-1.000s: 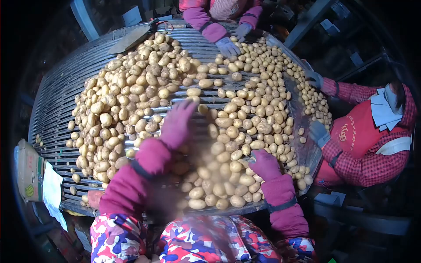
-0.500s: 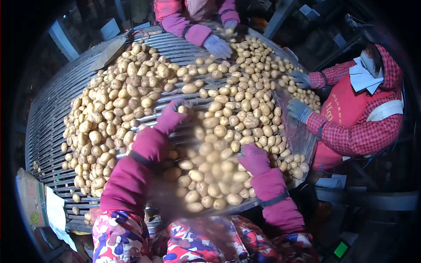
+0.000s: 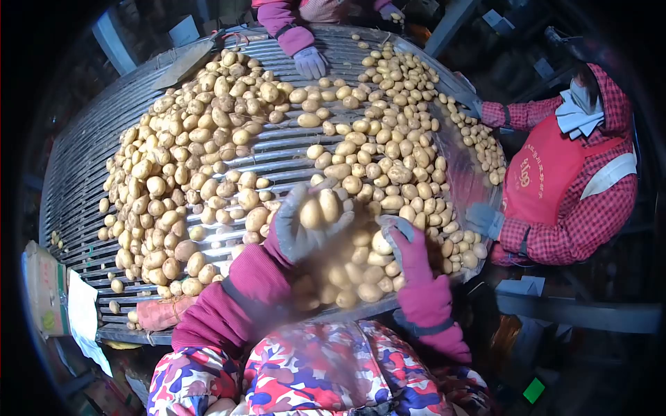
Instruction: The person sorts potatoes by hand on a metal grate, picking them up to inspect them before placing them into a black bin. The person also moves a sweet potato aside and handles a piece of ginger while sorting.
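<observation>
Palm up, my left hand (image 3: 300, 234) in a grey-palmed glove cups two potatoes (image 3: 320, 210) above the slatted table. Its fingers curl around them. To its right, my right hand (image 3: 404, 239) is closed with its fingertips against a single potato (image 3: 381, 243) over the near heap. Below and between my hands lie more potatoes (image 3: 370, 292), partly blurred by a smear in the view. On the left of the slats spreads a large pile of mixed potatoes (image 3: 166, 177).
A co-worker in a red apron (image 3: 538, 173) stands at the right, by small potatoes (image 3: 479, 139). Another person's gloved hand (image 3: 310, 64) rests at the far edge. A metal plate (image 3: 184, 64), a red mesh sack (image 3: 165, 312) and a cardboard box (image 3: 47, 295) are at the left.
My left hand has moved nearer and turned up with two potatoes in it. My right hand has risen slightly and touches a potato. The far person's hand has shifted left.
</observation>
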Action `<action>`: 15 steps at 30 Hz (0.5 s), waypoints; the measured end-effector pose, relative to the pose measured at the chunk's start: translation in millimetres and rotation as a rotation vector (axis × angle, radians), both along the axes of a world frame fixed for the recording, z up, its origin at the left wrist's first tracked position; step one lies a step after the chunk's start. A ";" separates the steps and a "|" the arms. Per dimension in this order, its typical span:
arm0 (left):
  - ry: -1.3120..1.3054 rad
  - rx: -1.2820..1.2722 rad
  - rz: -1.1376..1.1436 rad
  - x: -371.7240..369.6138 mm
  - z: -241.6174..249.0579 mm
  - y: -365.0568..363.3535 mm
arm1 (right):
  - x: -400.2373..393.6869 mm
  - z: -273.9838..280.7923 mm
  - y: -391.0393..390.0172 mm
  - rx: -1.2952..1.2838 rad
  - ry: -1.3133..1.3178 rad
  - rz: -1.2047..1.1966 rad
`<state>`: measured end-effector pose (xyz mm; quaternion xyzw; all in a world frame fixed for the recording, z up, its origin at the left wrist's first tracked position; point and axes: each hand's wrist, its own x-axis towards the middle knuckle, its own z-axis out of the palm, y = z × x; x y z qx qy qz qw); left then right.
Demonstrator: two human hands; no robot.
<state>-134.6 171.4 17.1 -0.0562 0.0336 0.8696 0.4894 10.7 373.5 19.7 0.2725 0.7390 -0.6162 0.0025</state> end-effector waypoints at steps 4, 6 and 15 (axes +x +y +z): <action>1.158 -0.610 0.066 47.1 4.2 19.5 | 13.3 -2.0 -50.9 -0.363 0.227 -0.167; 0.867 -0.743 -0.186 62.8 27.1 21.7 | 32.1 -16.8 -55.4 -0.446 0.195 -0.183; 1.187 -0.638 -0.084 106.7 -7.5 47.6 | 90.9 -142.5 -0.9 -1.994 0.374 -0.345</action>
